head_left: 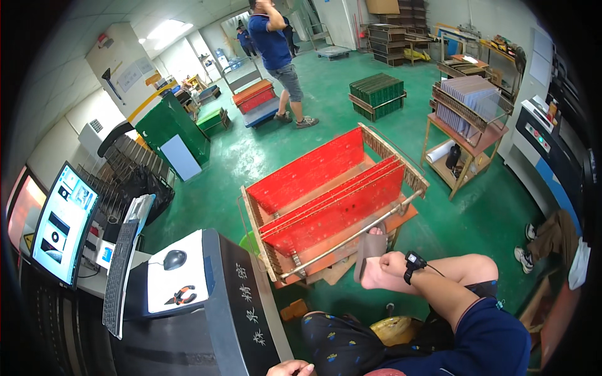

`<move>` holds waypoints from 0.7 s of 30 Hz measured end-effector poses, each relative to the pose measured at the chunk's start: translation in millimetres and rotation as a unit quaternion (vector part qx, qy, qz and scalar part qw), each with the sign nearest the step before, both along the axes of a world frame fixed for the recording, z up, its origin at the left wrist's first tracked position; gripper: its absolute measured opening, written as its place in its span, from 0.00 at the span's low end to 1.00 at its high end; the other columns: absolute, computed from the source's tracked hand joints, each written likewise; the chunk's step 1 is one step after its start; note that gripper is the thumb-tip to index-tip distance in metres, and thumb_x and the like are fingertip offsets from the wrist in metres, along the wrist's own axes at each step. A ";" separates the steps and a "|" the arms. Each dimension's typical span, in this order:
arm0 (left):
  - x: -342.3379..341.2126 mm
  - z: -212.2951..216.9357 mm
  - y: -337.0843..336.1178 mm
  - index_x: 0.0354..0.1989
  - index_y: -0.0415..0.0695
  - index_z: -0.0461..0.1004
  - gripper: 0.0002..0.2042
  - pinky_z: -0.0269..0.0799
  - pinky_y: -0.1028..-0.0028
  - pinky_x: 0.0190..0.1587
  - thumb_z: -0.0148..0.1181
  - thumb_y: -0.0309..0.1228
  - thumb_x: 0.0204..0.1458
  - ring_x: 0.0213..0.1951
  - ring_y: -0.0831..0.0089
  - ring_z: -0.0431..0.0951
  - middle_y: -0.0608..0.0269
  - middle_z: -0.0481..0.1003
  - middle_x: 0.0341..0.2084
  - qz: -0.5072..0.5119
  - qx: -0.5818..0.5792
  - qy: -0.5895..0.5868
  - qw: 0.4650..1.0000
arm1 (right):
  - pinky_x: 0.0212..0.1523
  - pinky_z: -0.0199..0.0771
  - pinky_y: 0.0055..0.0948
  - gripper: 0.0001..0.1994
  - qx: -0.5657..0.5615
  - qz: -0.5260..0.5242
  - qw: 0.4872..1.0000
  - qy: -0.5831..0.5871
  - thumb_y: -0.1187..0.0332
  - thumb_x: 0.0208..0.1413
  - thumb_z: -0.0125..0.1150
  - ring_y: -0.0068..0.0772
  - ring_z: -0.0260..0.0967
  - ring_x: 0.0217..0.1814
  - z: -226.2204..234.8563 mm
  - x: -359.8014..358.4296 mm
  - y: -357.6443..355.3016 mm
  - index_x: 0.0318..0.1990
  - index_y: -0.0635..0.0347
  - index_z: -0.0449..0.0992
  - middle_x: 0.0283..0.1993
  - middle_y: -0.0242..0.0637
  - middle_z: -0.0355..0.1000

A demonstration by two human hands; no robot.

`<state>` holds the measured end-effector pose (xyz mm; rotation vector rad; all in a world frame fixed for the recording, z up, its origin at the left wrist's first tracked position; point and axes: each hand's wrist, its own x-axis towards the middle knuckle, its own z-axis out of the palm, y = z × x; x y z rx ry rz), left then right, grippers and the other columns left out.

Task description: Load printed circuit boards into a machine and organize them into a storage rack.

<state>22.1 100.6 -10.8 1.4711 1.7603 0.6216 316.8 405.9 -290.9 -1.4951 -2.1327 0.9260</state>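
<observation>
My right hand [394, 264] rests on my bare ankle, fingers curled closed with no object showing in them. A black camera-like device [414, 261] is strapped to that wrist. Beside the hand, my foot wears a brown slipper [370, 254] against the corner of a slotted rack [276, 263]. Upright red panels [313, 169] stand in this rack, spaced apart at the back and packed closely at the front. At the lower edge, my left hand [291, 368] is mostly cut off beside a dark machine housing [235, 294]; its fingers are largely hidden.
On the left are a monitor [66, 225], keyboard [121, 276], mouse [175, 259] and orange-handled pliers [182, 295]. Racked green panels [378, 94] sit on the floor; pale panels [467, 103] fill a rack on a cart. A person [273, 50] stands near a trolley [260, 116].
</observation>
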 end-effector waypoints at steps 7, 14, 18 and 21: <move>0.6 0.5 0.2 0.30 0.36 0.77 0.11 0.69 0.64 0.32 0.57 0.34 0.55 0.28 0.53 0.76 0.46 0.76 0.26 -0.014 -0.023 -0.004 1.000 | 0.42 0.76 0.41 0.12 0.084 0.021 0.996 0.021 0.68 0.42 0.61 0.46 0.74 0.38 -1.7 -3.2 -4.3 0.37 0.62 0.77 0.30 0.45 0.75; 1.9 -1.7 -0.3 0.32 0.35 0.76 0.11 0.68 0.66 0.31 0.58 0.32 0.55 0.27 0.60 0.75 0.48 0.75 0.26 0.001 -0.043 -0.010 0.999 | 0.41 0.76 0.39 0.16 0.160 0.036 0.986 -0.038 0.65 0.44 0.63 0.46 0.75 0.36 1.9 -4.0 -3.5 0.41 0.62 0.76 0.32 0.43 0.77; 1.9 -6.1 -0.7 0.32 0.35 0.77 0.11 0.69 0.67 0.31 0.59 0.33 0.55 0.27 0.61 0.75 0.48 0.76 0.26 0.000 -0.042 -0.007 0.999 | 0.40 0.76 0.43 0.14 0.019 -0.005 0.999 0.029 0.66 0.44 0.61 0.51 0.73 0.35 2.4 -3.3 -3.7 0.38 0.62 0.76 0.31 0.46 0.74; 1.9 -6.0 -0.5 0.32 0.35 0.77 0.10 0.69 0.67 0.32 0.58 0.32 0.55 0.28 0.61 0.76 0.48 0.76 0.27 -0.006 -0.033 -0.013 0.999 | 0.41 0.76 0.42 0.14 0.047 0.017 0.999 -0.012 0.66 0.44 0.62 0.50 0.74 0.35 4.8 -2.2 -5.1 0.39 0.61 0.77 0.31 0.46 0.75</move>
